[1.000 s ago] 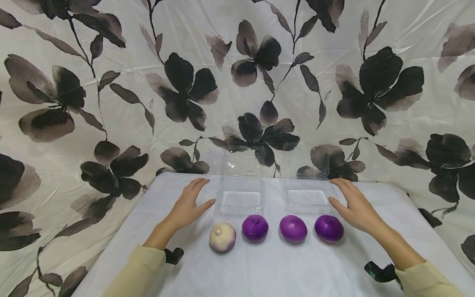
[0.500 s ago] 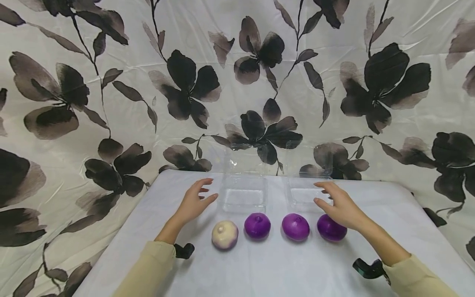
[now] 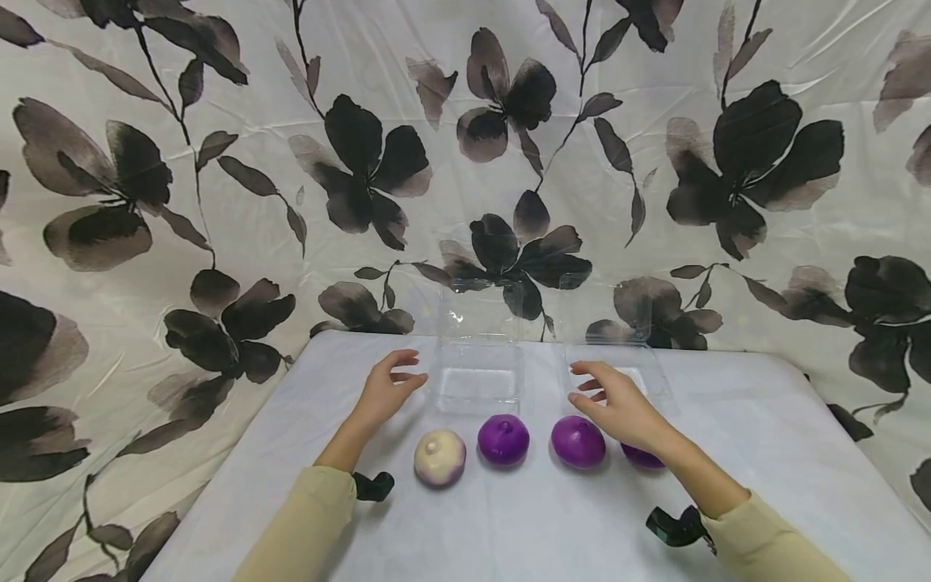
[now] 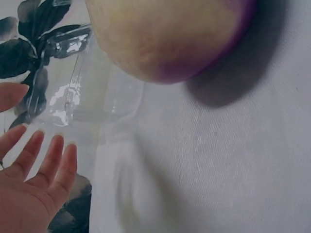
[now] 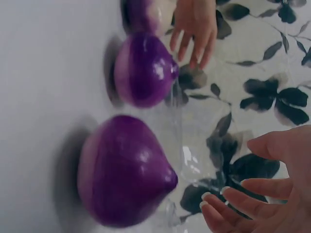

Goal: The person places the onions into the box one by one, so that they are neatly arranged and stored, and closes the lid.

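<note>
My right hand hovers in front of the right clear plastic clamshell box, fingers loosely bent and holding nothing. It partly covers the rightmost purple onion. The middle purple onion lies just below its fingertips in the head view and looms large in the right wrist view. To the left of the other clear clamshell box, my left hand is held with relaxed, parted fingers and nothing in them. Nearest to it is a cream onion with a purple tinge. Another purple onion sits beside that one.
The onions form a row on a white-covered table, in front of both boxes. The boxes' lids stand raised at the back. Behind the table hangs a floral cloth. A small black device is worn at each wrist.
My right hand has moved left, from the right side of the right box to in front of it, now overlapping the rightmost onion. My left hand's fingers have bent slightly. The onions stay put.
</note>
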Demonstrator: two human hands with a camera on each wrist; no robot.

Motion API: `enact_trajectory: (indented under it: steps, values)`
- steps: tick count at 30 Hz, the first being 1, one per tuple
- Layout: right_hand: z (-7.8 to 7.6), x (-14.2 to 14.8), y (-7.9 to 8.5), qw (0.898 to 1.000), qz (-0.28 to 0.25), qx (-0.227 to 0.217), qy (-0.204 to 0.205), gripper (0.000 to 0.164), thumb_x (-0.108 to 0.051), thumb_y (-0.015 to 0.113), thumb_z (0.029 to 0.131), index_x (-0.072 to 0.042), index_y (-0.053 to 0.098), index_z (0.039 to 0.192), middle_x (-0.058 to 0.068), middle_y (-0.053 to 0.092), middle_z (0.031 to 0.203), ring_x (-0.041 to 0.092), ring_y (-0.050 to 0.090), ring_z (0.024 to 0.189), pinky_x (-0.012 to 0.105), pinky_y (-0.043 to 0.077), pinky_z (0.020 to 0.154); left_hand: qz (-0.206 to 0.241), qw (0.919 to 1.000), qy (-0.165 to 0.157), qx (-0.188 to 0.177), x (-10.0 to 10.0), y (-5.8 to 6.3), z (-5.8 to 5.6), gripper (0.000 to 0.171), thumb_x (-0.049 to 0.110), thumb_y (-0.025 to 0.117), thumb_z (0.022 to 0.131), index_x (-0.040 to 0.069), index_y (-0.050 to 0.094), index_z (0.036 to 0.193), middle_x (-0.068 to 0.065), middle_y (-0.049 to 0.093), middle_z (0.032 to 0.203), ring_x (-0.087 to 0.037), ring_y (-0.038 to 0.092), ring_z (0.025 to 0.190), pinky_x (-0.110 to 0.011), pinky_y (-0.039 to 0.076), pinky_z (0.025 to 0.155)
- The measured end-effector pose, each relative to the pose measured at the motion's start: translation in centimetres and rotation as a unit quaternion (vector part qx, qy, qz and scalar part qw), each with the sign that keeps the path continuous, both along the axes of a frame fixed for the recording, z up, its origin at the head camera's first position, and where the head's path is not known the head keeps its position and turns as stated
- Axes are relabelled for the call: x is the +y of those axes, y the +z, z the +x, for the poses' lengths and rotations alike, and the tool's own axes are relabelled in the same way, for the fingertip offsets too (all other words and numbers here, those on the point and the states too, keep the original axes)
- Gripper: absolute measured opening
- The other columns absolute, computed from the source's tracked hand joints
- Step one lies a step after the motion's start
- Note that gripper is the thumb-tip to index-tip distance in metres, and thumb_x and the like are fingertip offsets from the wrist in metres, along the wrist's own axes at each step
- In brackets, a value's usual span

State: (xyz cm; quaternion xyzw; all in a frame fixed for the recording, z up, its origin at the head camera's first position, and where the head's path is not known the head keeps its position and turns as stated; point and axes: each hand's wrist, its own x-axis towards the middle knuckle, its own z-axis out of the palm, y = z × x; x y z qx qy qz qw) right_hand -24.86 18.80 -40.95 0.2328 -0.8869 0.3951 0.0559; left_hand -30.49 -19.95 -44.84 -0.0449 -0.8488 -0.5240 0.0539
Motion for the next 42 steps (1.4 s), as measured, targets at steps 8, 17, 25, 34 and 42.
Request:
enact_trajectory:
  steps: [8, 17, 25, 34, 42]
  values:
    - [0.6, -2.9, -1.2, 0.999, -0.005, -0.017, 0.032, 0.048, -0.013, 0.069, 0.098, 0.004, 0.053, 0.140, 0.023, 0.057, 0.137, 0.040, 0.063, 0.116, 0.049, 0.062, 0.092, 0.062, 0.9973, 0.016, -0.037, 0.9, -0.2, -0.2, 0.053, 0.010, 0.072, 0.095, 0.001, 0.051, 0.143, -0.026, 0.052, 0.141, -0.035, 0.063, 0.114, -0.038, 0.063, 0.091]
    - [1.1, -5.9, -3.1, 0.998, 0.014, 0.016, 0.062, 0.050, -0.012, 0.070, 0.095, 0.004, 0.053, 0.139, 0.019, 0.058, 0.133, 0.040, 0.062, 0.114, 0.051, 0.063, 0.089, 0.095, 0.9920, 0.036, -0.074, 1.4, -0.5, -0.6, 0.057, 0.008, 0.071, 0.096, -0.005, 0.046, 0.146, -0.028, 0.046, 0.145, -0.040, 0.062, 0.118, -0.040, 0.064, 0.091]
    - [1.4, -7.7, -3.9, 0.998, 0.034, 0.002, 0.058, 0.052, -0.017, 0.074, 0.093, 0.003, 0.056, 0.137, 0.017, 0.059, 0.133, 0.037, 0.058, 0.124, 0.055, 0.054, 0.105, 0.147, 0.9781, 0.049, -0.139, 1.7, -1.3, -1.1, 0.052, 0.011, 0.066, 0.100, -0.009, 0.047, 0.143, -0.022, 0.052, 0.130, -0.033, 0.064, 0.107, -0.037, 0.066, 0.085]
    - [1.9, -8.5, -4.1, 0.997, 0.042, -0.018, 0.059, 0.053, -0.022, 0.074, 0.094, 0.002, 0.055, 0.138, 0.019, 0.059, 0.132, 0.036, 0.058, 0.123, 0.055, 0.053, 0.105, 0.179, 0.9725, 0.044, -0.142, 1.9, -1.8, -1.2, 0.038, 0.010, 0.062, 0.102, -0.011, 0.055, 0.133, -0.015, 0.058, 0.114, -0.016, 0.060, 0.085, -0.027, 0.066, 0.072]
    - [1.6, -8.8, -4.7, 0.997, 0.053, -0.018, 0.058, 0.052, -0.022, 0.072, 0.095, 0.005, 0.056, 0.137, 0.020, 0.059, 0.131, 0.037, 0.057, 0.124, 0.056, 0.051, 0.108, 0.193, 0.9683, 0.051, -0.150, 1.9, -2.1, -1.5, 0.030, 0.006, 0.060, 0.102, -0.011, 0.059, 0.128, -0.015, 0.059, 0.110, -0.016, 0.061, 0.084, -0.027, 0.066, 0.074]
